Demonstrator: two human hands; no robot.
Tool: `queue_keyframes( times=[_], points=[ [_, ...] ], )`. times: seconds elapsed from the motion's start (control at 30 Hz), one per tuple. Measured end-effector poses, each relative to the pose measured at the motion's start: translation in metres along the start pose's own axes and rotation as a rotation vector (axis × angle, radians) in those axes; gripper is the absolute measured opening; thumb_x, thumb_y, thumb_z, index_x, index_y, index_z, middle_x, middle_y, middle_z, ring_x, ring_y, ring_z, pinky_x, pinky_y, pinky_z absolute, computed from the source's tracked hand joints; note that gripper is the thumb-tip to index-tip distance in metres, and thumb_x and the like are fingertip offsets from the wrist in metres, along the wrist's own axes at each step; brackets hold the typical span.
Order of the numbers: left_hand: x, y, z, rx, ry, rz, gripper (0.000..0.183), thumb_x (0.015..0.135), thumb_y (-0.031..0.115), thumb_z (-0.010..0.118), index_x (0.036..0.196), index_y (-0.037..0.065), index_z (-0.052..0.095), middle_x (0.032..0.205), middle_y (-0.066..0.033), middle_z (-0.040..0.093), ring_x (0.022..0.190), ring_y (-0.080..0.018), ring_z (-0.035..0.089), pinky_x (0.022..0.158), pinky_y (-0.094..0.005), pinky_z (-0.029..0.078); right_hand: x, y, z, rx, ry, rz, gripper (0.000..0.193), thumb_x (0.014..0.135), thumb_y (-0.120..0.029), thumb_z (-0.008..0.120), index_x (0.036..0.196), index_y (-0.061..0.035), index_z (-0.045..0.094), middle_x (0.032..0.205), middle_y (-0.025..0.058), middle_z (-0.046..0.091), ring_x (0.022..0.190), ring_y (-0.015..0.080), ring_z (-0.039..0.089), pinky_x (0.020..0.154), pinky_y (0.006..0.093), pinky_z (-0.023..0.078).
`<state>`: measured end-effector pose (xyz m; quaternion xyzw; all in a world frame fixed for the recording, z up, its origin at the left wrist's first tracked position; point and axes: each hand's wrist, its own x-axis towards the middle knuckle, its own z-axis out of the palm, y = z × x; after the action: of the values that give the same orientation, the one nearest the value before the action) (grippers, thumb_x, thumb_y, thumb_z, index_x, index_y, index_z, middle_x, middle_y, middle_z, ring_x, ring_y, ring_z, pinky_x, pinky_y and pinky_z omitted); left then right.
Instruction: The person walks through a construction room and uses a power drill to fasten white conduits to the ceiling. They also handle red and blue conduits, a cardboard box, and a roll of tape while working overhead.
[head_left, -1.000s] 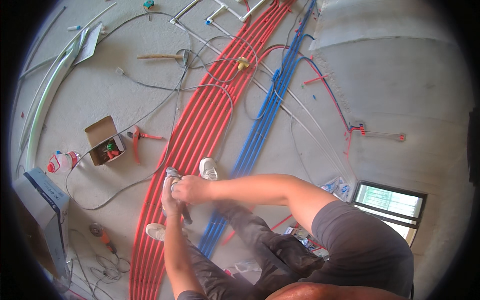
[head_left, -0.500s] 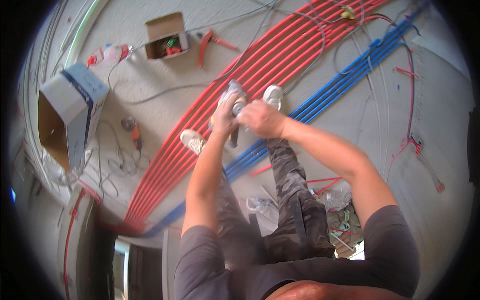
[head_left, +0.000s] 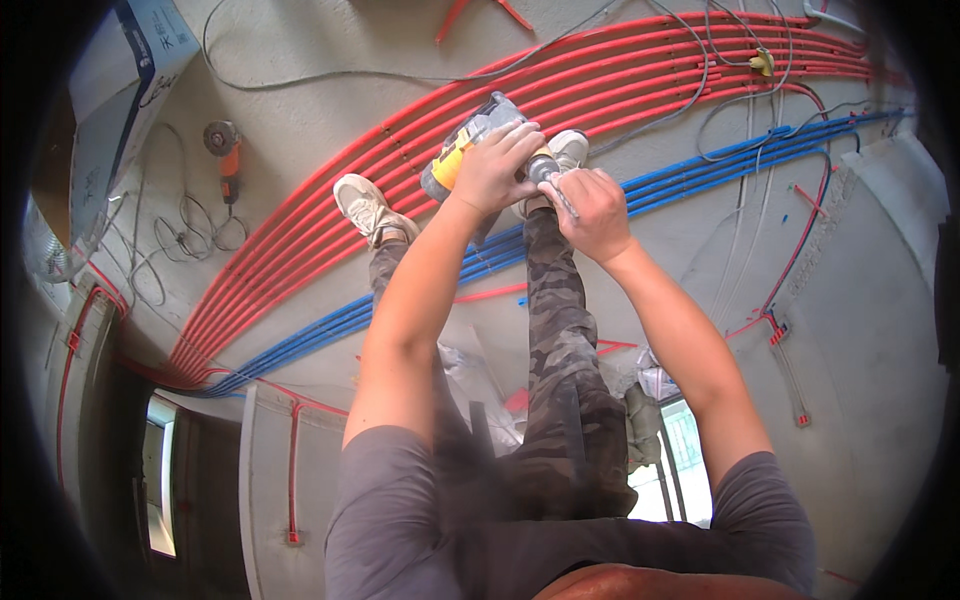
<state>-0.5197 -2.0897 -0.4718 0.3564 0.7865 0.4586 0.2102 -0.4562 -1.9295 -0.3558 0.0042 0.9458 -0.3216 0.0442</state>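
My left hand is wrapped over the body of a yellow and grey power drill, held in front of me above the pipes. The drill's chuck points right, toward my other hand. Fingers of my right hand are closed round a short metal drill bit at the chuck's front. Whether the bit sits fully inside the chuck I cannot tell. Part of the drill's grip is hidden by my left hand and forearm.
Rows of red pipes and blue pipes cross the floor under my shoes. An orange angle grinder with a coiled cord lies at left, near a cardboard box. A grey cable runs over the floor beyond the pipes.
My view has shifted, so the floor items sit higher and further left. The drill has turned, with its chuck now pointing right. My right hand stays at the chuck end.
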Motion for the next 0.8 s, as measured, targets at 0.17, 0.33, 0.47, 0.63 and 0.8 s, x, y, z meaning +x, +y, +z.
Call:
queue_keyframes(
  times=[0.17,0.33,0.47,0.63,0.8],
  points=[
    [-0.007,0.0,0.001,0.0,-0.002,-0.001,0.067,0.068,0.039,0.084,0.124,0.01,0.062,0.129,-0.0114,0.065,0.121,-0.035,0.061,0.097,-0.044,0.052,-0.003,0.009,0.004,-0.041,-0.096,-0.05,0.02,0.08,-0.013,0.076,0.083,-0.0083,0.057,0.075,0.0081,0.056,0.072,0.0274,0.06,0.064,0.0397,0.045],
    [-0.008,-0.001,-0.017,-0.051,0.097,-0.093,0.065,0.068,0.027,0.084,0.125,0.006,0.062,0.128,-0.0152,0.066,0.119,-0.0368,0.062,0.1,-0.0449,0.051,0.025,-0.018,0.001,0.08,0.015,-0.088,0.018,0.081,-0.014,0.076,0.085,-0.0103,0.059,0.074,0.0065,0.056,0.07,0.0264,0.059,0.063,0.0398,0.044],
    [-0.006,0.035,0.001,-0.006,0.288,-0.333,0.069,0.076,0.015,0.075,0.139,0.002,0.051,0.145,-0.026,0.048,0.134,-0.0453,0.046,0.113,-0.0491,0.037,0.021,-0.009,0.005,0.091,0.061,-0.061,0.024,0.077,-0.007,0.076,0.099,-0.0082,0.067,0.082,0.009,0.063,0.072,0.0304,0.062,0.064,0.0413,0.045],
    [-0.052,-0.018,0.026,-0.072,0.07,-0.949,0.028,0.088,0.022,0.068,0.103,-0.002,0.07,0.085,-0.0181,0.071,0.079,-0.0287,0.068,0.075,-0.044,0.052,0.016,-0.047,0.007,0.086,0.044,0.032,0.038,0.085,-0.009,0.065,0.122,-0.0047,0.063,0.094,0.0116,0.063,0.082,0.0301,0.063,0.072,0.0427,0.051],
    [-0.029,0.055,-0.008,-0.16,0.182,-0.963,0.044,0.083,0.031,0.076,0.11,-0.004,0.071,0.093,-0.0159,0.075,0.089,-0.0248,0.072,0.078,-0.0389,0.053,-0.057,-0.069,-0.044,0.242,0.026,0.485,0.05,0.094,-0.023,0.065,0.139,-0.0069,0.05,0.128,0.0163,0.057,0.105,0.0412,0.064,0.084,0.0491,0.053]
  ],
)
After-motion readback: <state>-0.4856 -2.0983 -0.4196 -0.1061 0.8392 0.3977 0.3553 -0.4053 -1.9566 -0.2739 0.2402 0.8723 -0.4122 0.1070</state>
